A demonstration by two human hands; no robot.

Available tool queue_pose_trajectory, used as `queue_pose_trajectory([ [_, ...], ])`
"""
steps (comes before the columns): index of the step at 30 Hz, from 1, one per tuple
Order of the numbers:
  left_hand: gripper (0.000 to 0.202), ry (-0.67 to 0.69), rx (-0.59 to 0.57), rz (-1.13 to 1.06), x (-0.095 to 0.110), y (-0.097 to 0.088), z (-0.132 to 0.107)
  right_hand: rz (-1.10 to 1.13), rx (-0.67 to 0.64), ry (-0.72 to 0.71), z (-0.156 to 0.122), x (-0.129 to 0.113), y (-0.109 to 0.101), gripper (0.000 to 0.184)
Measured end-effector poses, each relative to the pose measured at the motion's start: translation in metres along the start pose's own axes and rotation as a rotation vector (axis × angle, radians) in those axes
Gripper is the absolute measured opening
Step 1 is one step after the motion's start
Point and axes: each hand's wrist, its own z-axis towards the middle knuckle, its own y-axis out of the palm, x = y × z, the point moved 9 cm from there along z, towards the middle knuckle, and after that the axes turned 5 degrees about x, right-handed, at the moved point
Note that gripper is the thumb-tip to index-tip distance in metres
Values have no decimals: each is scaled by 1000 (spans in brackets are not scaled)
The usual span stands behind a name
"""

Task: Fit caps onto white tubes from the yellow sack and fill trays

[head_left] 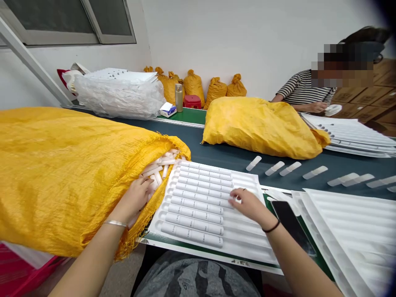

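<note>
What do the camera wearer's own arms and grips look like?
Both bare forearms show no sleeves; left grip and right grip are ungloved. A slim silver metallic-looking bangle circles the left wrist, a thin dark band the right. A small dark line on one right finger may be a ring.

Soft, even light from out of view casts faint shadows; trays [355, 231] at the worktop's [320, 262] right corner look nearly washed out. Print on the tubes [194, 215] is illegible, margins stretch, black clips the upper right, pixelation hides a person's head [343, 62].
</note>
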Motion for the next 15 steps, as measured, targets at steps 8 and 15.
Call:
queue_pose_trajectory([
  [8, 27, 96, 76, -200, 50, -21, 13, 109, 160, -108, -25, -22, -12, 15],
  [15, 24, 136, 57, -910, 149, -16, -17, 714, 210, -189, -35, -90, -39, 24],
])
